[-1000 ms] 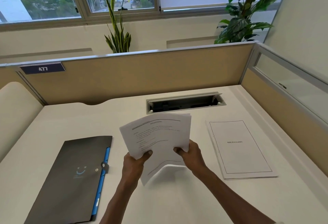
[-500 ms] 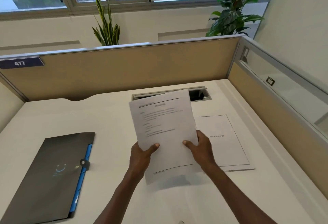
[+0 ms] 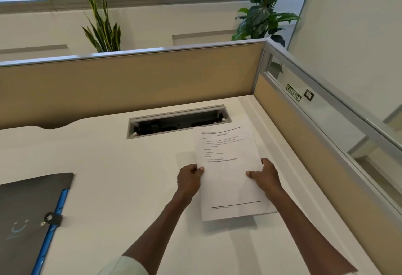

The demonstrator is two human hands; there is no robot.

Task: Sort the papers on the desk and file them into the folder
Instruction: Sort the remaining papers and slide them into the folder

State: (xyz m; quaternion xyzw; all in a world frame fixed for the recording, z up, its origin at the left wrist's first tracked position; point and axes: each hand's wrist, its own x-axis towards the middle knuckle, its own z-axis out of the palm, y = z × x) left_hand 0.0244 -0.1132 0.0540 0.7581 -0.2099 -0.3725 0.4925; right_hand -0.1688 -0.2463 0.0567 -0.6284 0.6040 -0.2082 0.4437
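Fingers of the left hand pinch the left edge of a printed sheet of paper, thumb on top, while the right hand grips the right edge, its thumb lying on the page and its other fingers curled round the border. From the head camera, the paper sits at about 1 o'clock from the middle of the white table, its printed side up and its top edge just covering the near right corner of a long cable slot cut into the table. Whether more sheets lie under it cannot be told, though a thin second edge shows at its lower right corner. At 8 o'clock, well apart from the hands, a dark grey folder with a blue edge and a round clasp lies flat and closed on the table. A tan partition runs along the far side, with two leafy plants behind it at 12 o'clock.
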